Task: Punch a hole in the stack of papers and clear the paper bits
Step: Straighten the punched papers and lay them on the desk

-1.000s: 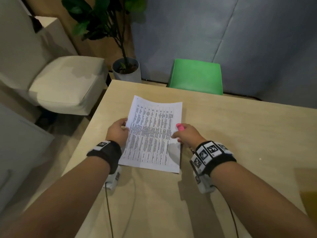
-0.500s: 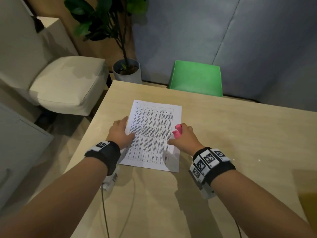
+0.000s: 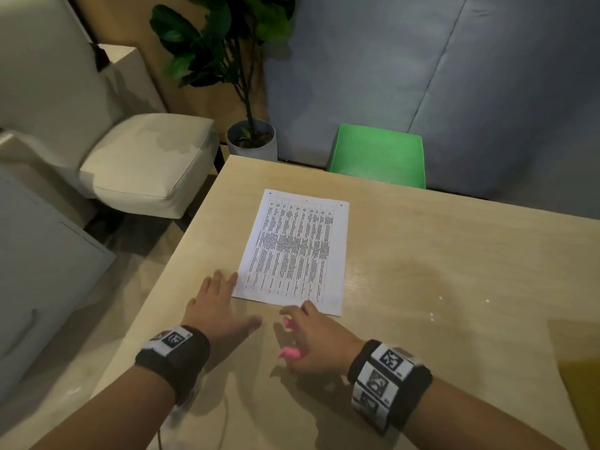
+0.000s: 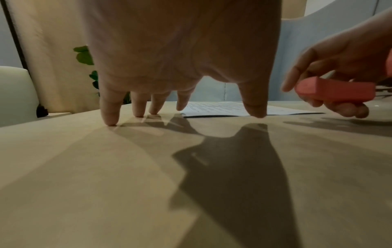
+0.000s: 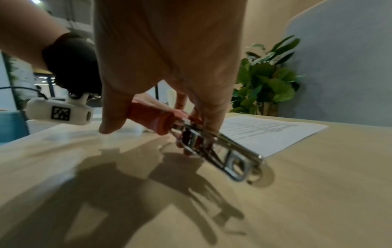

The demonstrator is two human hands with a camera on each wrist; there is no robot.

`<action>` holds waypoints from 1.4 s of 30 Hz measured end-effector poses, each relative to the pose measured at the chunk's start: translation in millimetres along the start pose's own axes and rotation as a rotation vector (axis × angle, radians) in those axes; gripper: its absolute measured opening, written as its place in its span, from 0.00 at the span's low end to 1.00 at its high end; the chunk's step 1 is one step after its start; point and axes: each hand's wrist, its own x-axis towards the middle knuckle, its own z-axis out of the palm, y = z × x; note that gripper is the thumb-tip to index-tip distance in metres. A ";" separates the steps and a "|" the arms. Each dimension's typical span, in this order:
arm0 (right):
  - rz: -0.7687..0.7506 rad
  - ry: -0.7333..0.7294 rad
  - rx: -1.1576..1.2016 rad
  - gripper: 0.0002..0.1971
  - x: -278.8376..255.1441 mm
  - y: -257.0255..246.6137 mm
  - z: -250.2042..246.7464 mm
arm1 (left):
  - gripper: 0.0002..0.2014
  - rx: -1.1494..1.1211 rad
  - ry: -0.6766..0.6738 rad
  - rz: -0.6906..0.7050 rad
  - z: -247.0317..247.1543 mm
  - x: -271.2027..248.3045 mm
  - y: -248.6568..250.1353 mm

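Note:
A stack of printed papers lies flat on the wooden table, with small dark holes near its far corners. My left hand rests on the table with straight fingers, its fingertips down just beside the stack's near left corner. My right hand holds a pink-handled hole punch just in front of the stack's near edge. In the right wrist view the punch's metal head hovers low over the table next to the papers.
A few white paper bits lie on the table to the right of the stack. A green stool stands behind the table, a potted plant and a cream armchair at the left. A yellow object sits at the right edge.
Both hands have drawn back off the papers toward me. The stack now lies flat and free; the right hand still carries the punch.

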 end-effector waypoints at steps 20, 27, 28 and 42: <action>-0.017 0.020 -0.292 0.41 15.0 -18.5 35.0 | 0.54 -0.034 0.044 0.023 12.0 -15.7 -18.7; -0.029 0.043 -0.297 0.38 14.1 -16.5 36.4 | 0.54 -0.048 0.038 0.020 10.2 -15.4 -16.9; -0.034 0.050 -0.299 0.37 14.0 -15.8 36.7 | 0.54 -0.047 0.038 0.017 10.3 -15.2 -16.4; 0.049 0.167 -0.194 0.38 -19.5 21.2 -3.9 | 0.43 0.024 0.159 0.074 -12.5 -9.6 38.3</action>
